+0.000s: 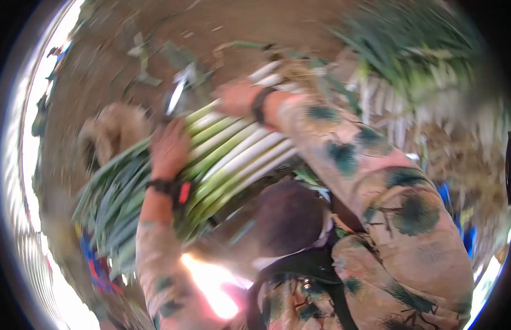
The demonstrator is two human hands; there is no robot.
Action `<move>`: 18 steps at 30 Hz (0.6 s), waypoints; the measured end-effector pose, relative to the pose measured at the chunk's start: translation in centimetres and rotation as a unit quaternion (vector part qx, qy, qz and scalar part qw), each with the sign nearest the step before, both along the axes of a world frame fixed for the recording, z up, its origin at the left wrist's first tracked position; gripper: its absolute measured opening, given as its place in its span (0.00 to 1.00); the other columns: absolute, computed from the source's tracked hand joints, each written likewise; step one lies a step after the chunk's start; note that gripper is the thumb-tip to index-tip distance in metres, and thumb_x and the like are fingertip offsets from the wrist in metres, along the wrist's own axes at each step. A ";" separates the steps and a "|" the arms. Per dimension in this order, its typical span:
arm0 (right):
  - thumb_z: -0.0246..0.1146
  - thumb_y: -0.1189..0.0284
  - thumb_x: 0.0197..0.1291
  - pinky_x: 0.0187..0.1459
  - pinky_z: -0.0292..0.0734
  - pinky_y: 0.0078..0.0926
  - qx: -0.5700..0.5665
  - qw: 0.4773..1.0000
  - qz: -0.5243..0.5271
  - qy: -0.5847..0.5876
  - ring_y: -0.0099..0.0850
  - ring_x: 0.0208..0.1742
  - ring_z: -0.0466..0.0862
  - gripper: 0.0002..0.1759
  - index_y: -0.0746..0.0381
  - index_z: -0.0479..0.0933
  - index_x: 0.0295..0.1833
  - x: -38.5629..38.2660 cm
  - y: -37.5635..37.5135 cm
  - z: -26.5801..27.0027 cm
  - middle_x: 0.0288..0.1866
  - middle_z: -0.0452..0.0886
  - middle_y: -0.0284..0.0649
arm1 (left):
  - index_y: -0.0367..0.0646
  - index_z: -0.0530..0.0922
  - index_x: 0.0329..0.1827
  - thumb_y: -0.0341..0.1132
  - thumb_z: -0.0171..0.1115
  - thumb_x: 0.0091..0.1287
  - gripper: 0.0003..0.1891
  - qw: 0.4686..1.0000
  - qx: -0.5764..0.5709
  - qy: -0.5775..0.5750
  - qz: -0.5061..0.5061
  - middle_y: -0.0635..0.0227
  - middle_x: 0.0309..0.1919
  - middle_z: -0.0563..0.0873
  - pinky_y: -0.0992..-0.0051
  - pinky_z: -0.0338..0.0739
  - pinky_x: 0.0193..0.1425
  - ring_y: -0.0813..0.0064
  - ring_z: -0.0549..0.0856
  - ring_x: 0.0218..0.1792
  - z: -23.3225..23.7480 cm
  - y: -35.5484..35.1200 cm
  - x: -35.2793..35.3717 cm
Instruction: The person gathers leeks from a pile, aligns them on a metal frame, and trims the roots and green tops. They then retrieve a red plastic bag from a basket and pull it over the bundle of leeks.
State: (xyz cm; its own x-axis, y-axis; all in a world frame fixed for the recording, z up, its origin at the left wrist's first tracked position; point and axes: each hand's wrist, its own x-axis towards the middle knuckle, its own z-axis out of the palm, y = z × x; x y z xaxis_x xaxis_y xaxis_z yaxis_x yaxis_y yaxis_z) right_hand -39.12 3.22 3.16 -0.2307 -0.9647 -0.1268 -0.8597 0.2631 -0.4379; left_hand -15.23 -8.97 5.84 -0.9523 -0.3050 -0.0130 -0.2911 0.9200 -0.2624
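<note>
A row of leeks [239,159] lies slantwise in front of me, dark green leaves to the lower left and white, rooted ends to the upper right. My left hand [170,147], with a dark band on its wrist, is closed over the stalks where the leaves begin. Farther up, my right hand [236,99] grips the far side of the row near the white ends, its fingers blurred by motion. Just beyond my left fingertips is a shiny metal blade-like thing [177,98].
A big pile of leeks [415,49] lies at the upper right, with dry roots and straw [453,159] below it. Left of the row sits a blurred tan thing [115,132]. Leaf scraps [143,63] litter the brown ground [184,27].
</note>
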 end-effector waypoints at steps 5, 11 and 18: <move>0.50 0.41 0.64 0.72 0.56 0.52 -0.048 0.997 0.056 0.033 0.45 0.74 0.64 0.40 0.60 0.67 0.70 0.8 8.8 6.0 0.72 0.68 0.48 | 0.49 0.70 0.70 0.40 0.45 0.72 0.23 0.999 0.041 0.004 0.009 0.66 0.69 0.72 0.53 0.54 0.75 0.58 0.68 0.69 -0.7 -0.7 -0.2; 0.49 0.39 0.63 0.76 0.36 0.54 -0.062 0.993 0.093 0.035 0.41 0.80 0.52 0.44 0.54 0.57 0.77 0.9 11.5 0.4 0.81 0.52 0.42 | 0.56 0.63 0.75 0.46 0.40 0.75 0.26 0.990 0.070 -0.011 0.118 0.70 0.72 0.68 0.52 0.49 0.75 0.52 0.64 0.70 0.8 1.7 -1.0; 0.62 0.58 0.63 0.60 0.73 0.41 -0.310 0.923 -0.101 -0.203 0.48 0.56 0.80 0.24 0.64 0.77 0.59 -6.9 19.2 6.7 0.53 0.81 0.51 | 0.55 0.63 0.75 0.44 0.40 0.74 0.26 0.990 0.084 -0.034 0.111 0.69 0.73 0.67 0.55 0.48 0.76 0.54 0.62 0.72 0.8 0.6 -0.7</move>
